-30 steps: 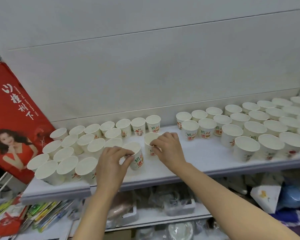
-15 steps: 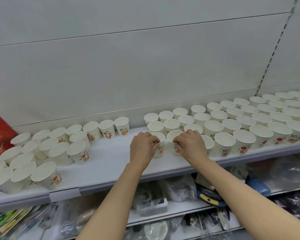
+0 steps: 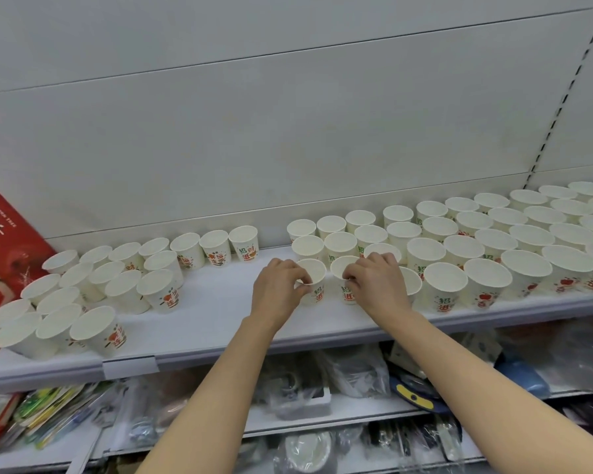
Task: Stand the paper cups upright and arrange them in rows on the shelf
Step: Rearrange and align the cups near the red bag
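Both hands are over the middle of the white shelf [image 3: 220, 323], each one on a paper cup. The left hand [image 3: 277, 291] grasps the left cup [image 3: 314, 280] with its fingers [image 3: 302, 278] curled around the rim and side, and this cup stands upright on the shelf. The right hand [image 3: 374, 285] grasps the right cup [image 3: 344, 280] in the same way, thumb at the near side of the rim; this cup is upright too and stands just beside the left cup. The two held cups are at the front of the right group of cups [image 3: 493, 241], which stands upright in rows going to the right end of the shelf. Well apart, on the left part of the shelf, there is the left group of cups [image 3: 93, 289], also upright, in less regular rows. Between the two groups a part of the shelf is bare. A red poster [image 3: 4, 241] leans at the left edge. Under the shelf, a lower shelf [image 3: 322, 415] carries plastic bags and packets, too blurred to tell more
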Action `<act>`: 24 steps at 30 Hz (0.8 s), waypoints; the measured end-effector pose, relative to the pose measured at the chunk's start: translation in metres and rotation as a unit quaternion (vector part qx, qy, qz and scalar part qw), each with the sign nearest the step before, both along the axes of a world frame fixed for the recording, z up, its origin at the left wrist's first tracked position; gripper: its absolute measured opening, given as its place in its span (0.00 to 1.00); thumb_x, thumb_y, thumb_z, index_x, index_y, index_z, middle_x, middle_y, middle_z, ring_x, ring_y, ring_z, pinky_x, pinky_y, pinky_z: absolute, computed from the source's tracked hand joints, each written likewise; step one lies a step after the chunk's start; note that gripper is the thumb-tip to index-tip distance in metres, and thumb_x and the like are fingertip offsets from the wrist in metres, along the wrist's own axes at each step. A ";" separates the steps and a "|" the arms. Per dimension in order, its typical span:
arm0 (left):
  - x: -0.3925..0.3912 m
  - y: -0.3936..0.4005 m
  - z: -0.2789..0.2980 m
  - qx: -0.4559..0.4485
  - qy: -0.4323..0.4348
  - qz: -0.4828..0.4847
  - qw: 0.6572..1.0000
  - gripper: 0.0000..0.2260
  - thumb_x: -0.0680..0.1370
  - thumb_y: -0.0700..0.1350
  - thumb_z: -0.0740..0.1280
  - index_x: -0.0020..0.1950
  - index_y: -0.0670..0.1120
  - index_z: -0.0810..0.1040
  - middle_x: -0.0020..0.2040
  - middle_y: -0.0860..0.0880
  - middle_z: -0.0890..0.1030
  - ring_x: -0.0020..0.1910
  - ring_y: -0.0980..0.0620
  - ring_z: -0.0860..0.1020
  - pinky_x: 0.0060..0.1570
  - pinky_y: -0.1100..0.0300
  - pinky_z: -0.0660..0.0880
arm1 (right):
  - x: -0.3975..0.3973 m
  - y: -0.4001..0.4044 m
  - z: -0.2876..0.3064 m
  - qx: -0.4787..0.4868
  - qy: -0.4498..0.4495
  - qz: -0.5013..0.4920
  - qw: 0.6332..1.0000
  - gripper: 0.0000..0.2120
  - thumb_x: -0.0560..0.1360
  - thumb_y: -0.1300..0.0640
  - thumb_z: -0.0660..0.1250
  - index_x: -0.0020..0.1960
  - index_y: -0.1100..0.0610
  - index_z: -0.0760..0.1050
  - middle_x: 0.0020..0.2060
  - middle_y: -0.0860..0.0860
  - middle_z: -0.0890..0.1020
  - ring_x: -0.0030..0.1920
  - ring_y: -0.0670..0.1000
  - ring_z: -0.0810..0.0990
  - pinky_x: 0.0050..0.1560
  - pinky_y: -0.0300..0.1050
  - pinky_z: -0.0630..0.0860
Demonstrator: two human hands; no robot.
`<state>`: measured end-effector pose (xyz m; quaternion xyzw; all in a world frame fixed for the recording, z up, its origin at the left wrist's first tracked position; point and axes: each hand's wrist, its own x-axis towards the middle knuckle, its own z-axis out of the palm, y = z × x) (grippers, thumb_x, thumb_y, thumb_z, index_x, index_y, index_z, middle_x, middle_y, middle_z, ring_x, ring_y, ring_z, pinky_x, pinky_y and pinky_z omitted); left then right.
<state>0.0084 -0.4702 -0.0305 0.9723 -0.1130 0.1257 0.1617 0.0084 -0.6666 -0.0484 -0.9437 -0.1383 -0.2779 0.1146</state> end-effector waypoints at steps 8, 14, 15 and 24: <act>0.013 0.009 -0.002 0.000 0.010 -0.038 0.999 0.07 0.76 0.50 0.71 0.52 0.54 0.83 0.57 0.56 0.80 0.56 0.55 0.71 0.52 0.60 0.72 | 0.005 0.000 -0.003 0.046 -0.003 0.015 0.999 0.06 0.64 0.64 0.75 0.36 0.56 0.80 0.33 0.50 0.81 0.37 0.56 0.74 0.34 0.45 0.68; 0.009 0.016 -0.001 -0.014 0.011 -0.040 0.999 0.13 0.75 0.52 0.72 0.59 0.56 0.80 0.62 0.56 0.78 0.59 0.56 0.71 0.57 0.60 0.71 | 0.003 0.003 -0.005 0.039 -0.028 0.031 0.998 0.08 0.63 0.61 0.78 0.41 0.56 0.81 0.37 0.52 0.83 0.39 0.56 0.75 0.36 0.47 0.70; 0.005 0.018 0.000 -0.022 0.004 -0.037 0.999 0.15 0.75 0.53 0.72 0.61 0.56 0.79 0.63 0.56 0.77 0.61 0.56 0.71 0.59 0.60 0.71 | 0.001 0.004 -0.005 0.041 -0.043 0.036 0.998 0.08 0.64 0.60 0.78 0.42 0.57 0.82 0.39 0.52 0.83 0.40 0.57 0.75 0.38 0.48 0.70; -0.088 0.130 -0.036 -0.085 -0.099 0.173 0.976 0.05 0.76 0.50 0.70 0.52 0.55 0.83 0.49 0.57 0.81 0.51 0.54 0.74 0.48 0.62 0.69 | -0.041 0.051 -0.024 0.070 -0.102 0.118 0.985 0.08 0.73 0.52 0.67 0.45 0.56 0.81 0.42 0.51 0.82 0.44 0.57 0.76 0.44 0.48 0.68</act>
